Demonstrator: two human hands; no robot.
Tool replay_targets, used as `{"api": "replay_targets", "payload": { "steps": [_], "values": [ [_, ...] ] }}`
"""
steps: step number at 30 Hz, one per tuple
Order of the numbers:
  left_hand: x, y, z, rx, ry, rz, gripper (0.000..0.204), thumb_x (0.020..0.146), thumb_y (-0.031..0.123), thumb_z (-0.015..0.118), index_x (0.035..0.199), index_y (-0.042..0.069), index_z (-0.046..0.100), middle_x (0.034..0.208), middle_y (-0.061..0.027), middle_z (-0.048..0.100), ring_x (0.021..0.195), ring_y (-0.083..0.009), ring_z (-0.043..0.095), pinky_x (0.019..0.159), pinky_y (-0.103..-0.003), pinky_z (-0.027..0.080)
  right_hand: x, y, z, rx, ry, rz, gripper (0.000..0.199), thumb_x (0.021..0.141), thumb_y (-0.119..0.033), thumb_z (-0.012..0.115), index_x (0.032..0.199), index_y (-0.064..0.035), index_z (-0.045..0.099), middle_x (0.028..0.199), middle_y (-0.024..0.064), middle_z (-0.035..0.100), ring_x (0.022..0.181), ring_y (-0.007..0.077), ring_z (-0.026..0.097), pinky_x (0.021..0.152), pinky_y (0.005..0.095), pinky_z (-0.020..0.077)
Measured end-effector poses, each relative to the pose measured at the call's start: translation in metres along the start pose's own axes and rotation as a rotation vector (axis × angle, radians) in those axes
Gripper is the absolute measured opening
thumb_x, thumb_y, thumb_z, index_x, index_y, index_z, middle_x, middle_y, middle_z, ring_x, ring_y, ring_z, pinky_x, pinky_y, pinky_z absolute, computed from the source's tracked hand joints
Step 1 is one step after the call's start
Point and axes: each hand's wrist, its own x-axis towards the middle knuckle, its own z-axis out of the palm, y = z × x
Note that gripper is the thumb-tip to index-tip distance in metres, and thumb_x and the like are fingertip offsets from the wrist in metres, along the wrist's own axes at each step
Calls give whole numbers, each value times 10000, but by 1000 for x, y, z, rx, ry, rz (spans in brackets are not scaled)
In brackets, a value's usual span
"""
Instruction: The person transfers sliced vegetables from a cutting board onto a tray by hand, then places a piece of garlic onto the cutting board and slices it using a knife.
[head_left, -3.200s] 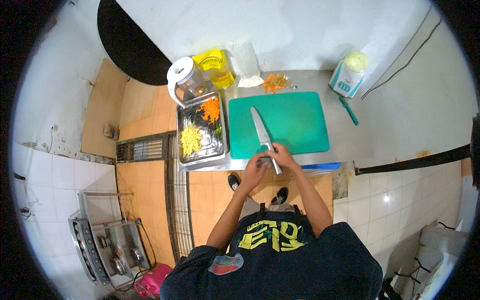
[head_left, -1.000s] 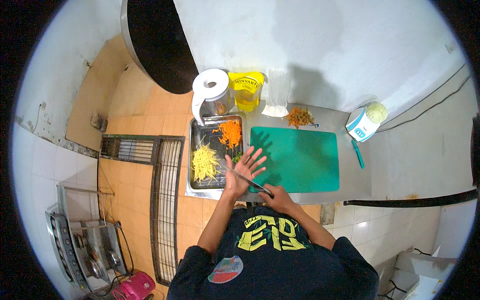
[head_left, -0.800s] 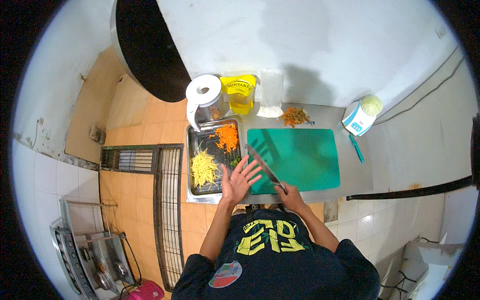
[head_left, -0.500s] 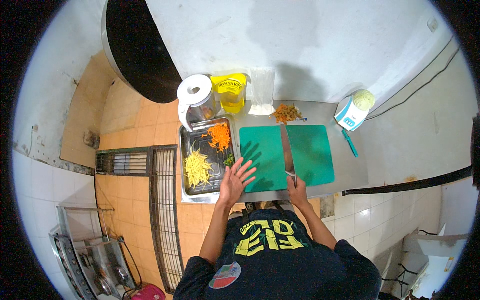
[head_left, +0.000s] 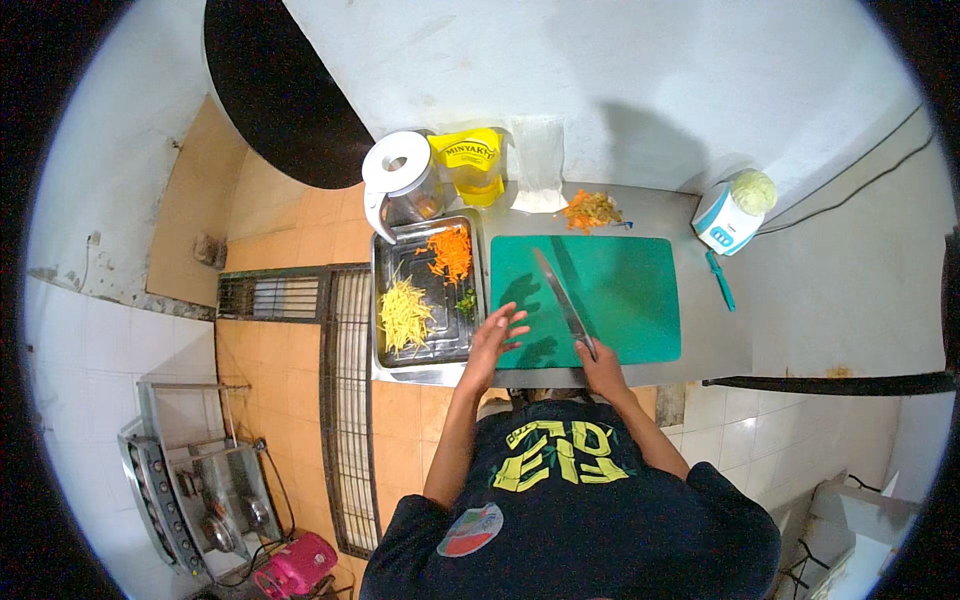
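My right hand point(head_left: 602, 370) grips a large kitchen knife point(head_left: 562, 296) by its handle, near the front edge of the green cutting board point(head_left: 640, 290). The blade slants up and to the left above the board. My left hand point(head_left: 497, 337) holds nothing; its fingers are apart and partly curled beside the board's left edge. Next to it lies a metal tray point(head_left: 398, 360), with shredded orange carrot point(head_left: 450, 254), pale yellow strips point(head_left: 404, 315) and a little chopped green stuff point(head_left: 466, 302) in it.
Along the wall stand a white-lidded pitcher point(head_left: 400, 178), a yellow pouch point(head_left: 470, 165) and a clear bag of white stuff point(head_left: 540, 195). Peelings point(head_left: 590, 210) lie behind the board. At right, a kitchen scale point(head_left: 728, 222) bears a cabbage point(head_left: 753, 192); a green peeler point(head_left: 720, 282) lies beside it.
My left hand has turned and its spread fingers have curled in somewhat. The knife's tip has swung left, away from the peelings. The whole view has shifted slightly.
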Motion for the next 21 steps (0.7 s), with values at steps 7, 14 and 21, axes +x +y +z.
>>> {"api": "replay_targets", "payload": {
  "steps": [7,14,21],
  "values": [
    [40,26,22,735,264,321,255,945,165,667,1186,79,683,1100,-100,702,991,-237,670,791,-355,510,7,46,-61,-380,48,136,494,991,-487,560,1067,-11,668,856,220,683,795,405,654,724,469,495],
    [105,0,48,1328,148,173,422,917,348,683,1291,160,629,1286,-129,621,1211,-382,564,999,-570,442,21,89,-102,-273,-9,221,484,967,-491,589,1065,-25,679,899,238,705,862,437,679,745,521,521],
    [121,-26,100,1394,146,85,490,910,406,679,1335,177,595,1416,-129,530,1330,-388,464,1039,-637,384,40,100,-113,120,-132,338,387,1003,-404,601,945,-22,623,629,57,568,458,166,544,440,366,434]
  ]
}}
